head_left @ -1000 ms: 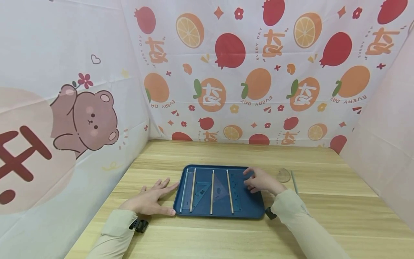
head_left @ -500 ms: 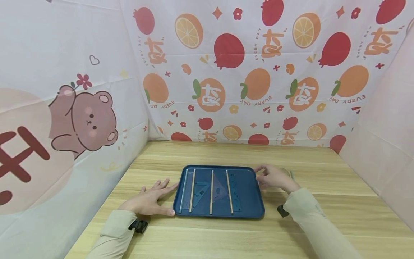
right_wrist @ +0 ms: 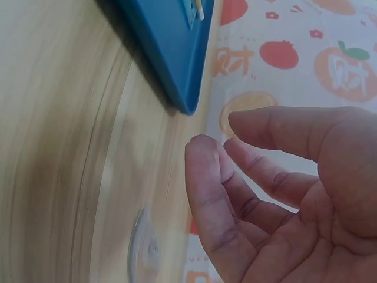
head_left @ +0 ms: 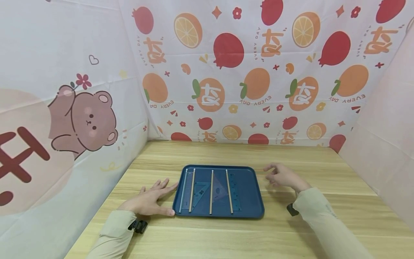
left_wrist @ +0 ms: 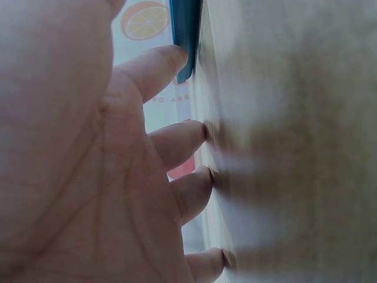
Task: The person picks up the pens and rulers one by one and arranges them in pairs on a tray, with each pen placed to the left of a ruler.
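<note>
A blue tray [head_left: 250,201] lies on the table. My left hand [head_left: 148,201] spreads its fingers at the tray's left side, thumb and index finger at the rim; the other fingertips touch the tabletop in the left wrist view. Just right of the tray, my right hand [head_left: 286,178] is raised with loosely bent fingers and nothing between them. A clear protractor [right_wrist: 143,250] lies below it in the right wrist view; the hand hides it in the head view. The tray holds several upright-lying pencils [head_left: 211,198], a teal ruler [head_left: 237,199], a teal set square [head_left: 201,192] and a purple set square [head_left: 221,190].
A pale purple ruler [head_left: 186,201] lies at the tray's left, next to a light blue pencil [head_left: 182,196]. The wooden table [head_left: 220,233] extends around the tray. Printed cloth walls [head_left: 226,118] stand behind and at both sides.
My right hand has moved right, from over the tray's right part to beside it. The protractor and a bluish stick there have become hidden behind it. My left hand stays in place.
</note>
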The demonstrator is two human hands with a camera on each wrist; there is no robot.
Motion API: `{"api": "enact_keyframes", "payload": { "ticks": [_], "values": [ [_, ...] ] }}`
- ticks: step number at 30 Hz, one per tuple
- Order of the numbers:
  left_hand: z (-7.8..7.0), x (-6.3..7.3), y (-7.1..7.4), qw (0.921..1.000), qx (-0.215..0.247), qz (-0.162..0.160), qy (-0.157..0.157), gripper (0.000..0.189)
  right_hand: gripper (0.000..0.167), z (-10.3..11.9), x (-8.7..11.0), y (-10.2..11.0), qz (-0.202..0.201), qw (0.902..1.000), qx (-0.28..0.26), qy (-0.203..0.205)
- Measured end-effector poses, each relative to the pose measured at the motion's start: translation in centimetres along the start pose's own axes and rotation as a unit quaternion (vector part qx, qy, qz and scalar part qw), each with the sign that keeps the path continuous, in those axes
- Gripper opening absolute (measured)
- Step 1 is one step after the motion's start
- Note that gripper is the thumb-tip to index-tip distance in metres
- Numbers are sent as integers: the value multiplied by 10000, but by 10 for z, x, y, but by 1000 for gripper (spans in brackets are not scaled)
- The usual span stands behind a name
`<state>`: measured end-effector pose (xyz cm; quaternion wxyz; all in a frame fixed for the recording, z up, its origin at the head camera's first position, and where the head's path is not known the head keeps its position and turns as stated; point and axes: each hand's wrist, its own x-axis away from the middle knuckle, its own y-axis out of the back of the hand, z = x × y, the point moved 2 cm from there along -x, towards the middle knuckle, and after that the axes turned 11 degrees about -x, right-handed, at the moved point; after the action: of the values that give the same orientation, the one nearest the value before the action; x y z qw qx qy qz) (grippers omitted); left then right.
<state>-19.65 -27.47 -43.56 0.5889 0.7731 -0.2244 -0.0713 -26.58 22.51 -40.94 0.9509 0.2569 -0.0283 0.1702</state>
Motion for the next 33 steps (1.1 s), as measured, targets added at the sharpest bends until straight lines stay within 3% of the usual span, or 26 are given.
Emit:
{"api": "enact_keyframes", "payload": {
  "ticks": [7, 15, 22, 33],
  "values": [
    [-1, 0, 0, 10000, 16, 21, 14, 105, 42, -9, 7, 16, -98, 9998, 165, 9],
    [-1, 0, 0, 10000, 30, 38, 25, 105, 47, -23, 13, 36, -352, 9986, 317, -244],
    [1, -2, -1, 10000, -48, -5, 10, 106, 36, -34, 19, 49, -422, 9966, 651, -278],
    [3, -4, -2, 10000, -69, -14, 1, 106, 41, -54, 18, 62, -561, 9887, 1337, -385]
  ]
}}
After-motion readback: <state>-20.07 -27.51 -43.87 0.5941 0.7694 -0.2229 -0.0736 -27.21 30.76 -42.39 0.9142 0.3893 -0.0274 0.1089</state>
